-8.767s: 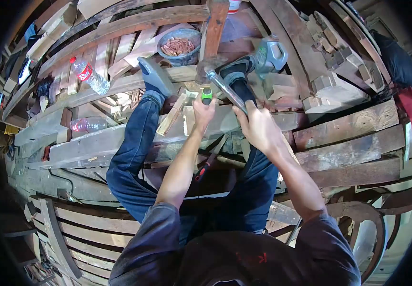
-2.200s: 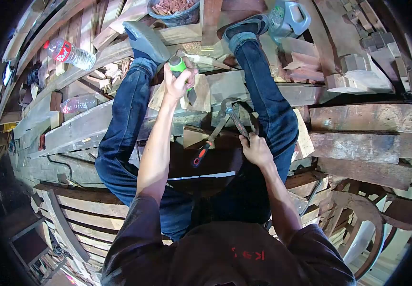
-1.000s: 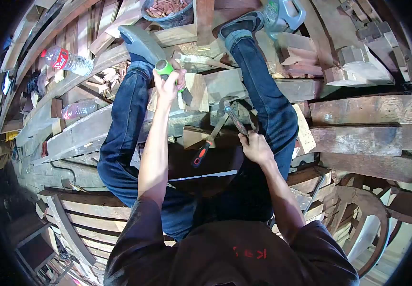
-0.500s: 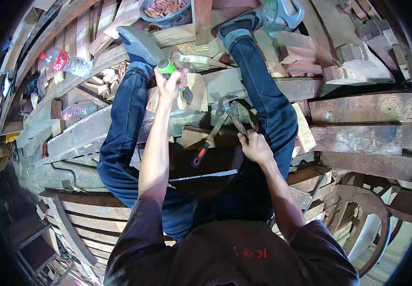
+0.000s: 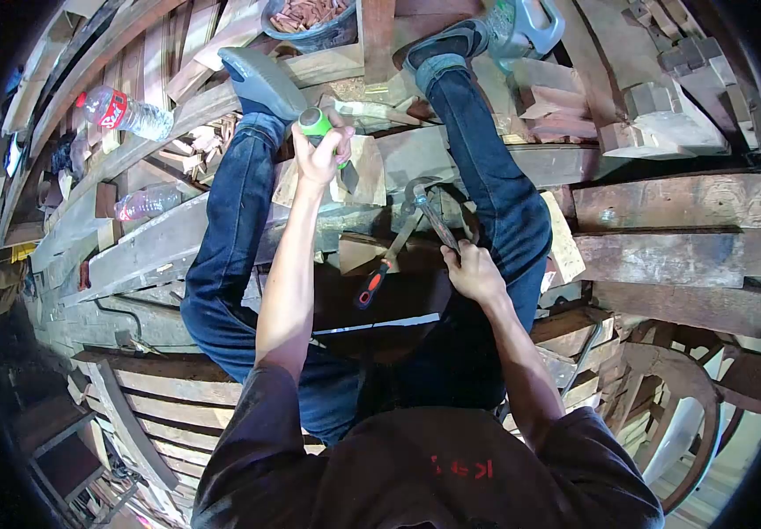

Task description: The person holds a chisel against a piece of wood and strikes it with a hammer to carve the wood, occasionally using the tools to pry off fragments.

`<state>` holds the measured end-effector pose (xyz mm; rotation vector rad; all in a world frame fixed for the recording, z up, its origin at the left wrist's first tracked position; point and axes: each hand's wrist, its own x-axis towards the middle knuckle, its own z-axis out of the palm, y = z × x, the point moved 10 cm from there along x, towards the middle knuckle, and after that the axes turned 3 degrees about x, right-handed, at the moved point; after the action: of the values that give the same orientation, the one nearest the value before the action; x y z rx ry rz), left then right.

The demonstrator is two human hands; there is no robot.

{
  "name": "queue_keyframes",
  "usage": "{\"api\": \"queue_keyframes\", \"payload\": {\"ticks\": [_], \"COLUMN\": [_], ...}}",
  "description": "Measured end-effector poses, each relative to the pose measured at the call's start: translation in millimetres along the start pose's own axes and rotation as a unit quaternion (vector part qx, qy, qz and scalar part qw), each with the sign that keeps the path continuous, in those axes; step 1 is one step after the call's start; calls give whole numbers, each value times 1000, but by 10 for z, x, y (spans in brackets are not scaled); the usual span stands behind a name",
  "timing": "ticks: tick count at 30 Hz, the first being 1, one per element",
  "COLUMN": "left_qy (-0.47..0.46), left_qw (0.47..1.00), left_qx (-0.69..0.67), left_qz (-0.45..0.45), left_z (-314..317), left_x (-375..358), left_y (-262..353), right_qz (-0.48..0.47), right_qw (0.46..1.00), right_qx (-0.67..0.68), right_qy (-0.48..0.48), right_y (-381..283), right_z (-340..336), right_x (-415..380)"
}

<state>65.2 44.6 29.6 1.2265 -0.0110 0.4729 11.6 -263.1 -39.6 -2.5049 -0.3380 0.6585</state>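
Note:
My left hand [image 5: 320, 157] is wrapped around a green-handled chisel [image 5: 317, 124] with a metal cap, held upright. Its blade points down at a pale wood block [image 5: 366, 167] between my legs. Gripped by the handle in my right hand [image 5: 474, 273] is a hammer [image 5: 434, 217], its head resting low near my right knee, apart from the chisel. Between my thighs lies another tool with a red-and-black handle [image 5: 372, 284] and a flat metal blade, beside a small wooden piece [image 5: 359, 254].
Beams and planks [image 5: 671, 201] surround me. A water bottle with a red label [image 5: 125, 115] and another clear bottle [image 5: 148, 203] lie on the left. Ahead are a tub of wood chips [image 5: 311, 37] and a translucent jug [image 5: 526, 33]. A curved wooden chair frame [image 5: 697, 388] stands at lower right.
My left hand and the chisel have shifted very slightly to the right. The hammer stays at nearly the same place; the whole view has moved a little.

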Motion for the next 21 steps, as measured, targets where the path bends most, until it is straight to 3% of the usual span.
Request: {"api": "queue_keyframes", "payload": {"ticks": [21], "left_qy": [8], "left_qw": [1000], "left_qx": [-10], "left_qz": [8], "left_z": [26], "left_x": [4], "left_y": [43], "right_qz": [8], "right_qw": [1000], "right_qx": [-7], "right_qy": [-9], "right_y": [47], "right_z": [32], "right_x": [-7]}}
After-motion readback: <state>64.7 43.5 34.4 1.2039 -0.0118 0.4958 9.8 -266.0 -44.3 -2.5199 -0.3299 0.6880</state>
